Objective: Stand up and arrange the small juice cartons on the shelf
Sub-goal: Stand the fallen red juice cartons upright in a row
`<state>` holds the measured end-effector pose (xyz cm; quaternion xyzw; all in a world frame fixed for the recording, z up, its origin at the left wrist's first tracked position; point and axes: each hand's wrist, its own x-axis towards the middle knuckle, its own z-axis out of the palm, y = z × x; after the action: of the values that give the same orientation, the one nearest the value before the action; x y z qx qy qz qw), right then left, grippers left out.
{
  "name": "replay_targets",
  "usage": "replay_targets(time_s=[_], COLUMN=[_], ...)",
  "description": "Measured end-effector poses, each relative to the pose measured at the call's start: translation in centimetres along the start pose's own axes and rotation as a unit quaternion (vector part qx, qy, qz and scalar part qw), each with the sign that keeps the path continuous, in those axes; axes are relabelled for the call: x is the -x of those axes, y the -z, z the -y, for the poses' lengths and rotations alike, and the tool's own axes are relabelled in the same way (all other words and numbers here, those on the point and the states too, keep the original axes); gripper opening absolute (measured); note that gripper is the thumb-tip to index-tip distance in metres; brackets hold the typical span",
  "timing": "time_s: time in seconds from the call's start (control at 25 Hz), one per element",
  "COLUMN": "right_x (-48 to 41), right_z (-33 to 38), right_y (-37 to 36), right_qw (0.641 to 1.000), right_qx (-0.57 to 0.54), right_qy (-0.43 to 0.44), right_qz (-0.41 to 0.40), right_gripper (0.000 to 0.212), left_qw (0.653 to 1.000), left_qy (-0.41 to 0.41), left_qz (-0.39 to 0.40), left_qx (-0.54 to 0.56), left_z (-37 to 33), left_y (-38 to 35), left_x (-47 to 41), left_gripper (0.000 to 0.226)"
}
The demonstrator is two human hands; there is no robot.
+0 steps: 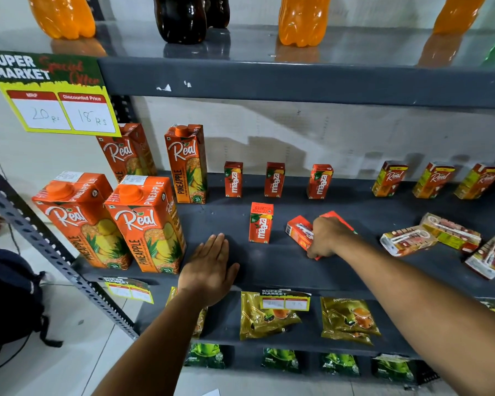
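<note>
On the dark grey shelf (269, 270), three small red Maaza cartons stand upright at the back (233, 179), (274, 180), (320, 181). A fourth Maaza carton (260, 222) stands in front of them. My right hand (327, 237) grips a Maaza carton lying on its side (297, 231); another lying carton (336, 217) shows just behind the hand. My left hand (212, 267) rests flat and open on the shelf near its front edge. Three small Real cartons stand at the back right (389, 178), (434, 180), (479, 181), and several more lie flat at the right (406, 241).
Tall Real pineapple cartons (146, 224) stand at the shelf's left. Soda bottles (302, 20) line the shelf above. A price sign (55, 92) hangs at upper left. Gold pouches (266, 315) and green tea packs (280, 360) fill the lower shelves. A dark backpack (9, 298) sits on the floor.
</note>
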<state>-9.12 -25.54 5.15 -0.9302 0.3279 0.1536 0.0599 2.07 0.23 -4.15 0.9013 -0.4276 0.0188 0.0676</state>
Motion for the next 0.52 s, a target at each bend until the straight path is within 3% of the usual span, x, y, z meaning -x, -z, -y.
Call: replay_targets(time_s=[0.08, 0.2, 0.4, 0.52], right_x=[0.3, -0.2, -0.7, -1.1], right_z=[-0.2, -0.9, -1.5, -1.6], right_y=[1.3, 3.7, 5.7, 6.8], right_qw=[0.999, 0.983, 0.925, 0.906], right_qx=[0.012, 0.048, 0.152, 0.184], right_qy=[0.019, 0.135, 0.33, 0.366], right_qz=[-0.047, -0.118, -0.113, -0.107], right_gripper=[0.048, 0.04, 0.048, 0.053], left_qw=[1.0, 1.0, 1.0, 1.0], left_qy=[-0.001, -0.001, -0.003, -0.003], left_qz=[-0.003, -0.011, -0.012, -0.01], left_qx=[0.0, 0.004, 0.003, 0.003], left_z=[0.1, 0.2, 0.1, 0.2], left_y=[0.0, -0.1, -0.2, -0.2], left_x=[0.0, 0.0, 0.0, 0.0], left_gripper=[0.072, 0.072, 0.073, 0.073])
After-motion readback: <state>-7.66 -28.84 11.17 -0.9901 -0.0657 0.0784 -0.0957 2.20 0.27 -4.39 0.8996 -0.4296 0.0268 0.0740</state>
